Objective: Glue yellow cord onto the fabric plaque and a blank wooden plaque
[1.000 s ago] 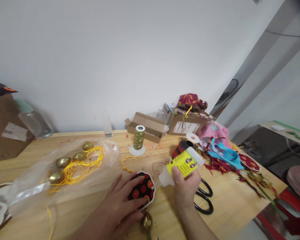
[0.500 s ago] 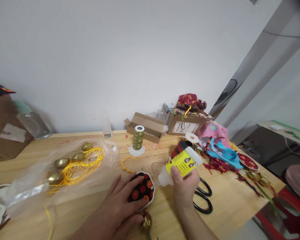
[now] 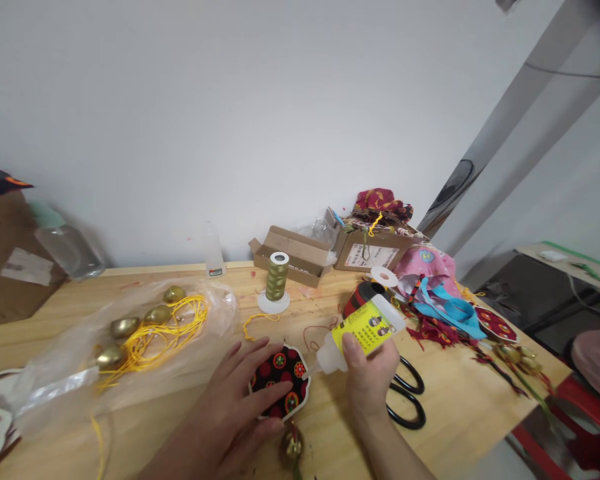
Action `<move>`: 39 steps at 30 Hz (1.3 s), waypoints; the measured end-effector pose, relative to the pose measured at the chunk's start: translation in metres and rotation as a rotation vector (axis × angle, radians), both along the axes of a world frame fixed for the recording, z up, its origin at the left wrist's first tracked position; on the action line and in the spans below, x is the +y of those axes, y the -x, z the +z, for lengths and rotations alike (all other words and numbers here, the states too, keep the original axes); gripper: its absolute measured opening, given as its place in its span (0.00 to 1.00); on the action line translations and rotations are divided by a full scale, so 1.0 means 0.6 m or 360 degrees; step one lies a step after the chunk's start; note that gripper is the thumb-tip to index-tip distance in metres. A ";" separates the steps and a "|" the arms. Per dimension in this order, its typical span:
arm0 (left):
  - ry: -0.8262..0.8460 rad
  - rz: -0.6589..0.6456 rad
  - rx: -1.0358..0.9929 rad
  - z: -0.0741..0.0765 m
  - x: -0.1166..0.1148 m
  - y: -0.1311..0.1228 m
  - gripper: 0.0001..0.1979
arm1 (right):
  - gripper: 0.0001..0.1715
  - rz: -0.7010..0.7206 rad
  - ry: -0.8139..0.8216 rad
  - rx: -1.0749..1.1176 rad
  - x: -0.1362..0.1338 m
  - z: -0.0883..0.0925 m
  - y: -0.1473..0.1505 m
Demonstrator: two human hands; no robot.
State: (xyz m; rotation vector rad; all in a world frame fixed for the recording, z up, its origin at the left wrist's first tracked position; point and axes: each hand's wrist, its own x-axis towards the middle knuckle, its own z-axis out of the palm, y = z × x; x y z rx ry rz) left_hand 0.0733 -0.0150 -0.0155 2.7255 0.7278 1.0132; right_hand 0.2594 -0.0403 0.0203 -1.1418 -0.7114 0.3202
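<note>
My right hand (image 3: pixel 373 373) is wrapped round a white glue bottle (image 3: pixel 363 330) with a yellow label, tilted so its thin nozzle meets the right edge of a patterned fabric piece (image 3: pixel 293 377). That piece is black with red and orange flower motifs and has a white rim. My left hand (image 3: pixel 240 393) lies over its left side, fingers spread, resting on the cloth. Just below the piece sits a round gold bell (image 3: pixel 292 445) on a cord. Black-handled scissors (image 3: pixel 410 403) lie beside my right wrist, their blades hidden.
Gold bells and yellow cord (image 3: pixel 165 340) lie on a plastic bag at left. A green thread spool (image 3: pixel 277 280) stands behind my hands. An open cardboard box (image 3: pixel 293 257) is at the back. Blue ribbon (image 3: pixel 447 310) and cloth scraps crowd the right. A clear bottle (image 3: pixel 70 247) stands back left.
My left hand has shifted slightly left and its fingers have moved, uncovering more of the patterned fabric piece. The glue bottle stays at the piece's right edge.
</note>
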 end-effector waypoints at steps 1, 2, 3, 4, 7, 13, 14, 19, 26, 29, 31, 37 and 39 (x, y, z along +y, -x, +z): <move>-0.0017 -0.0007 0.0025 0.000 -0.001 -0.001 0.14 | 0.13 -0.0001 -0.0006 0.0002 0.000 0.000 0.000; -0.0038 -0.0015 0.0053 0.000 -0.003 -0.002 0.14 | 0.13 -0.0005 -0.0011 0.0007 0.000 0.000 0.000; -0.0060 -0.0021 0.0082 0.000 -0.005 -0.004 0.14 | 0.13 -0.0011 -0.0012 0.0014 0.000 0.000 0.000; -0.0080 -0.0023 0.0112 0.000 -0.006 -0.005 0.15 | 0.14 -0.0016 -0.0011 0.0019 0.000 0.000 0.000; -0.0106 0.0000 0.0197 -0.001 -0.010 -0.006 0.15 | 0.14 -0.0011 0.0004 0.0019 -0.001 0.001 0.001; -0.0086 0.0045 0.0326 -0.003 -0.008 -0.004 0.14 | 0.13 0.0000 -0.0027 0.0013 -0.001 0.002 0.002; -0.0088 0.0051 0.0330 -0.003 -0.008 -0.005 0.13 | 0.13 0.0006 -0.0030 0.0012 -0.001 0.002 0.002; -0.0096 0.0071 0.0309 -0.003 -0.010 -0.007 0.13 | 0.13 -0.0013 -0.0023 0.0030 -0.002 0.001 0.001; -0.0086 0.0064 0.0328 0.001 -0.011 -0.007 0.14 | 0.13 0.0023 -0.0021 0.0028 0.000 0.002 0.002; -0.0072 0.0065 0.0298 0.000 -0.011 -0.008 0.13 | 0.14 0.0007 -0.0015 0.0031 -0.001 0.001 0.002; -0.0072 0.0035 0.0240 0.003 -0.010 -0.007 0.13 | 0.14 -0.0010 -0.0003 0.0034 -0.001 0.000 0.001; -0.0216 0.0184 -0.0314 0.047 -0.003 0.024 0.25 | 0.16 -0.0062 0.0003 0.0062 -0.001 -0.001 0.001; -0.0277 0.0353 -0.0551 0.065 -0.003 0.036 0.32 | 0.17 -0.0107 -0.0003 0.0075 -0.002 -0.002 0.001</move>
